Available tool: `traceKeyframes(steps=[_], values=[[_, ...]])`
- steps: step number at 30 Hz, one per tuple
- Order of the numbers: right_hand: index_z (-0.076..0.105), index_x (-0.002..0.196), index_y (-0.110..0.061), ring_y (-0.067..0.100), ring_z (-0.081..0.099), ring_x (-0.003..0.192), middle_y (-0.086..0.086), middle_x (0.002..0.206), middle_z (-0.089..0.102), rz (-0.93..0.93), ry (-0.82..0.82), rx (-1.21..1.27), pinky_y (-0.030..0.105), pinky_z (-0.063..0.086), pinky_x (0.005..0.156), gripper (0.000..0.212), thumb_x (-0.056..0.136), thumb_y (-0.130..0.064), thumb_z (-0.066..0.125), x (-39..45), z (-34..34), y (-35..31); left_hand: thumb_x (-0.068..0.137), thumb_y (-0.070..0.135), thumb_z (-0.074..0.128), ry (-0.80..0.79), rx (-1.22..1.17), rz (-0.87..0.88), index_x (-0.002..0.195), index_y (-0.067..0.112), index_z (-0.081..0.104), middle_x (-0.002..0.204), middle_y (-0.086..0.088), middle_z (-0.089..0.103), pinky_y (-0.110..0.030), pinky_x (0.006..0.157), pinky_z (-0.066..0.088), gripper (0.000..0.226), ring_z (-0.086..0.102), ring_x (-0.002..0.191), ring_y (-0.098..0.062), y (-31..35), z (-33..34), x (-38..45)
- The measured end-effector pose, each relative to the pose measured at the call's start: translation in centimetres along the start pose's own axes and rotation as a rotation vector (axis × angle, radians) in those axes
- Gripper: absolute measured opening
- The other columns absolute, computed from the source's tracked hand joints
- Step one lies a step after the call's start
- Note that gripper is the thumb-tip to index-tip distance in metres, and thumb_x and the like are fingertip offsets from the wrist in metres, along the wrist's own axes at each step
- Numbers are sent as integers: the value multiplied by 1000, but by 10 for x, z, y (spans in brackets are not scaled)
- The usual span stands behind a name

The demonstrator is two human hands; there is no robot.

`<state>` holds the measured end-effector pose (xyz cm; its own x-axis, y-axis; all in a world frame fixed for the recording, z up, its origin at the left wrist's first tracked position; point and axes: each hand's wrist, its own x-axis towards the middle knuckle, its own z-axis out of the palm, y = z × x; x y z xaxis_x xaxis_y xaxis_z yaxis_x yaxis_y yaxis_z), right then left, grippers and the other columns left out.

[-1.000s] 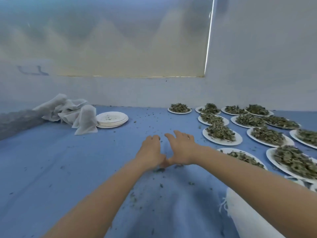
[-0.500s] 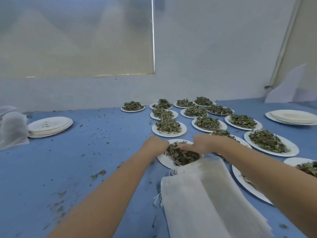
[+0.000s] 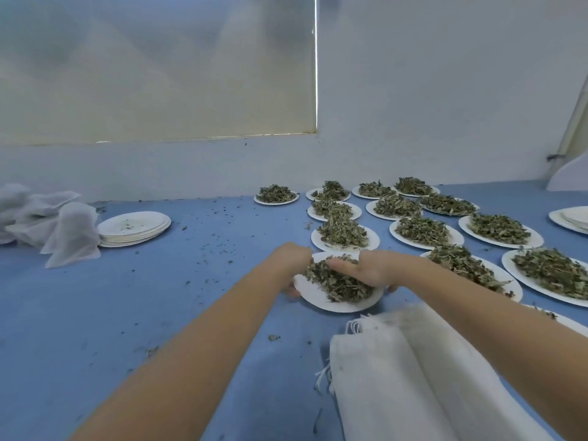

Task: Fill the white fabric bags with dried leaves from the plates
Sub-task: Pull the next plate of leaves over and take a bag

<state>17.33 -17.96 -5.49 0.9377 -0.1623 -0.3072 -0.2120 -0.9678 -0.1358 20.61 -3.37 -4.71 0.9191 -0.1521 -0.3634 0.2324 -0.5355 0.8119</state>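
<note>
Empty bags (image 3: 423, 374) are stacked right by my right forearm on the counter (image 3: 127, 313). A second ago both hands were flat on bare cloth; now my left hand (image 3: 294, 265) grips the nearest plate (image 3: 321, 299) by its rim, and my right hand (image 3: 370, 270) cups its dried leaves (image 3: 337, 281). Scooping's next, I guess. Full plates (image 3: 426, 232) are waiting beyond.

A plain blue cloth (image 3: 127, 313) is covering the table, flecked with dark green crumbs (image 3: 219, 246). White plates (image 3: 318, 297) are showing under heaps of dull olive-green dried leaves (image 3: 340, 281). The fabric bags (image 3: 397, 377) are lying plain off-white, unpatterned. The wall (image 3: 445, 90) is looking pale grey-white, the window blind (image 3: 159, 74) glowing cream.
</note>
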Motion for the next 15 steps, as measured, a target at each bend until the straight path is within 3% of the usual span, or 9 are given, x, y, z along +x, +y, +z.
traceKeyframes(steps=[3,6,9,12,15], values=[[55,106,-1,17,47,60,13,93,53,-93,30,-24,22,36,51,83,89,-70,12,12,-3,-37,91,0,34,100,-28,25,69,8,39,74,-10,41,-34,67,49,24,45,66,-25,-13,-31,4],[56,104,-2,16,46,60,10,80,54,-171,73,-4,25,31,51,81,88,-70,15,27,0,-82,92,1,32,197,-72,-41,69,8,38,74,-9,40,-32,64,43,24,42,70,-25,-37,-74,8],[56,109,-2,23,54,81,12,97,61,-244,120,92,30,37,65,83,87,-73,20,45,11,-131,91,-1,33,306,-134,-91,70,7,38,73,-9,38,-33,69,43,24,44,77,-27,-66,-113,14],[52,117,-3,28,55,100,11,105,59,-288,112,205,36,39,82,83,86,-73,21,59,25,-173,93,-1,36,441,-169,-81,65,9,35,69,-8,38,-34,68,45,30,47,68,-24,-96,-152,22],[39,138,-4,28,44,123,11,138,46,-324,35,380,38,35,100,85,88,-71,22,67,40,-203,90,-4,39,562,-131,-131,63,8,36,76,-10,42,-27,62,42,29,48,73,-26,-124,-175,28]])
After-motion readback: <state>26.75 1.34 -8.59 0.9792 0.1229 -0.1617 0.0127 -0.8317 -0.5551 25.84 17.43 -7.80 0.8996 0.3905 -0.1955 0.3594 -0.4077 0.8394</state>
